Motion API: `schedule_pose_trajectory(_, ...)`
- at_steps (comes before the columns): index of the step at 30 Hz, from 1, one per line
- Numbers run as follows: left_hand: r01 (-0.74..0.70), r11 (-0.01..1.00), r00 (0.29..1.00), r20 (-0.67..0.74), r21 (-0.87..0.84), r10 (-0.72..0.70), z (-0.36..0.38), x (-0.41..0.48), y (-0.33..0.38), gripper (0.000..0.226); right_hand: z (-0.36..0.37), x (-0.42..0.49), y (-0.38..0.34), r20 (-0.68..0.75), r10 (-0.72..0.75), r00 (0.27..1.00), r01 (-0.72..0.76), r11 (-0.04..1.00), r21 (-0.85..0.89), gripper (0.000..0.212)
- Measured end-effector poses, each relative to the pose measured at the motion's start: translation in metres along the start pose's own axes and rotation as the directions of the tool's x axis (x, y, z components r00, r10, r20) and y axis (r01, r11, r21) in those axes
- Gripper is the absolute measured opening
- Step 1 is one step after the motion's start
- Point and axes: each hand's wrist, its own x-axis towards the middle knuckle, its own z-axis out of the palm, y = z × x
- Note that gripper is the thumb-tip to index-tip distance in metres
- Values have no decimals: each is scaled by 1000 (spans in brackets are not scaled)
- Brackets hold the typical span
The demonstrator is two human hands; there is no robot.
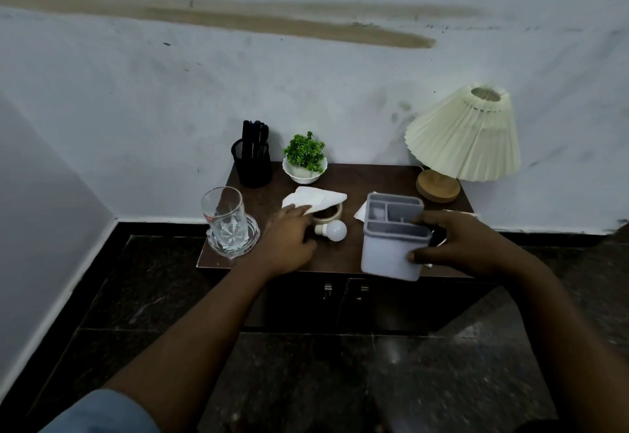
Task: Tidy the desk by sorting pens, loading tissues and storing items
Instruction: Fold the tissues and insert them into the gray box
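My right hand (456, 243) grips a grey plastic organiser (391, 248) with several compartments, held at the cabinet's front edge. My left hand (289, 238) lies over the cabinet top, its fingertips touching a folded white tissue (315, 199). The tissue lies over a roll of tape (332, 216). A white light bulb (335, 230) lies just right of my left hand. A black mesh holder (253, 167) with dark pens stands at the back left. More white tissue (360, 213) shows behind the organiser.
A glass mug (224, 218) stands on a glass coaster at the left edge. A small green plant in a white bowl (304, 168) sits at the back. A pleated lamp (466, 139) stands at the right. The dark wooden cabinet (384, 177) has two doors with handles below.
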Motion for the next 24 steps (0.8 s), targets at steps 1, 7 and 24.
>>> schedule_pose_trajectory(1,-19,999,998,-66,-49,15,-7,-2,1,67,3,-1,-3,46,1,999,2,998,-57,45)
schedule_pose_trajectory(7,-140,894,892,-446,-425,-72,-33,-4,2,65,31,12,-23,154,-24,988,51,983,-176,39)
schedule_pose_trajectory(24,-99,706,796,-482,-701,-366,-42,-3,-2,60,104,71,-48,15,-62,998,63,995,-78,49)
